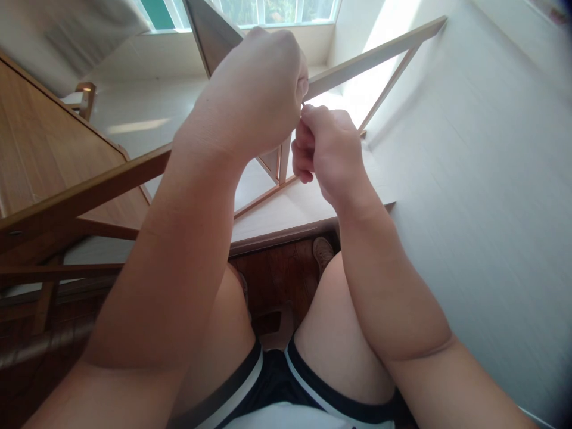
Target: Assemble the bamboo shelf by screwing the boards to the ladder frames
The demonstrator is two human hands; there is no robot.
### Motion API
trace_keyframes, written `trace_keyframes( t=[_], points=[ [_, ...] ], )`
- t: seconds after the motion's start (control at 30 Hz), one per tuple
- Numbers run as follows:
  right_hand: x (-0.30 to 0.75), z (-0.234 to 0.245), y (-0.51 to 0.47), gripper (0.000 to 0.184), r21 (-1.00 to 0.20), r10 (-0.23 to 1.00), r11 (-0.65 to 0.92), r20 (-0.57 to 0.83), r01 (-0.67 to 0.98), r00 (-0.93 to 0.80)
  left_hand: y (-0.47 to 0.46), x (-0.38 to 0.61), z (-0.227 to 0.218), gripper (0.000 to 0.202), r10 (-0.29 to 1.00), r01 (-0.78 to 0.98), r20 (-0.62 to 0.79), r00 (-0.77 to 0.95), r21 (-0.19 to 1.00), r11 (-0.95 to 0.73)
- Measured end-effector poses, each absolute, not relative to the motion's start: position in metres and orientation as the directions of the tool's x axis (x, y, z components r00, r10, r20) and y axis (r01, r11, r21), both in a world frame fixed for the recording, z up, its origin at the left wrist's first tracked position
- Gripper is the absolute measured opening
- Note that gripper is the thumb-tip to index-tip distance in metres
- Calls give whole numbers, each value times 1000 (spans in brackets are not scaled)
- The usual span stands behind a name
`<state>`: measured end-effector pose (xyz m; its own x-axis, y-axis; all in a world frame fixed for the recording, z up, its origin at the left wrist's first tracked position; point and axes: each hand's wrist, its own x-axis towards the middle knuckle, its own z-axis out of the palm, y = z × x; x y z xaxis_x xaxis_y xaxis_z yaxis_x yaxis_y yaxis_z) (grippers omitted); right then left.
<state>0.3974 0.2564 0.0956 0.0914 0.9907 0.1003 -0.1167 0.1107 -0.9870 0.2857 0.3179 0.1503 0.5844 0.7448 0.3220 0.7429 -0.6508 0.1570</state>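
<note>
In the upper middle, my left hand (261, 83) is closed in a fist over a long wooden rail (379, 58), its back towards me. My right hand (335, 146) is just below and to the right, thumb and forefinger pinched together close to the left fingers. Something thin and dark shows between the two hands, too small to name. My left hand hides the rail's middle, and I cannot tell whether it touches the wood. A slanting board (212, 36) rises behind the left hand. Thin wooden struts (386, 89) run down from the rail on the right.
A wooden panel (53, 143) stands at the left, with more wooden bars (58, 273) below it. A pale wall (482, 196) closes off the right side. Windows (277, 12) and a curtain (67, 36) are at the back. My shoe (322, 250) rests on the dark floor (279, 274).
</note>
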Motion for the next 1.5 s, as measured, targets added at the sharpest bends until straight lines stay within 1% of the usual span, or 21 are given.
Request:
trace_keyframes(
  t=[0.13, 0.2, 0.27, 0.37, 0.47, 0.53, 0.6, 0.73, 0.9, 1.0, 1.1, 1.23, 1.3, 1.4, 1.5],
  points=[
    [392, 100, 254, 43, -938, 996, 17, -17, -347, 93, 319, 288, 150, 24, 742, 758, 316, 590, 98, -645],
    [392, 102, 252, 43, -893, 998, -34, -50, -448, 24, 319, 288, 151, 24, 751, 772, 305, 586, 73, -632],
    [394, 103, 252, 40, -839, 996, -79, -52, -538, -66, 319, 288, 151, 25, 753, 775, 290, 591, 54, -629],
    [394, 102, 254, 41, -784, 988, -151, -91, -602, -128, 319, 289, 151, 23, 740, 769, 285, 610, 15, -639],
    [393, 102, 255, 47, -766, 983, -184, -154, -616, -102, 318, 289, 151, 22, 738, 772, 281, 613, -17, -635],
    [393, 100, 256, 52, -736, 984, -177, -139, -653, -110, 317, 289, 152, 23, 741, 774, 276, 612, -18, -633],
    [392, 99, 256, 56, -688, 986, -163, -83, -707, -146, 316, 289, 153, 22, 749, 780, 272, 605, -10, -626],
    [393, 96, 256, 58, -614, 980, -161, -8, -773, -197, 317, 289, 155, 23, 758, 782, 259, 599, 12, -623],
    [394, 94, 255, 53, -514, 972, -191, 22, -836, -236, 318, 289, 153, 25, 759, 782, 253, 600, 17, -623],
    [394, 95, 255, 51, -482, 972, -202, 5, -853, -233, 318, 289, 152, 25, 739, 766, 283, 612, 20, -643],
    [394, 95, 255, 51, -484, 969, -227, -26, -845, -245, 320, 288, 151, 27, 723, 754, 305, 620, 24, -657],
    [399, 97, 255, 51, -526, 968, -234, -47, -818, -247, 322, 288, 150, 34, 706, 750, 315, 634, -28, -661],
    [402, 102, 253, 50, -585, 964, -249, -70, -772, -258, 321, 288, 150, 35, 711, 754, 297, 638, -50, -656],
    [404, 111, 249, 45, -711, 957, -270, -125, -649, -260, 319, 289, 150, 34, 731, 770, 294, 616, -27, -637],
    [400, 114, 245, 40, -814, 985, -156, -84, -559, -151, 316, 289, 150, 35, 747, 783, 294, 596, -11, -622]
  ],
)
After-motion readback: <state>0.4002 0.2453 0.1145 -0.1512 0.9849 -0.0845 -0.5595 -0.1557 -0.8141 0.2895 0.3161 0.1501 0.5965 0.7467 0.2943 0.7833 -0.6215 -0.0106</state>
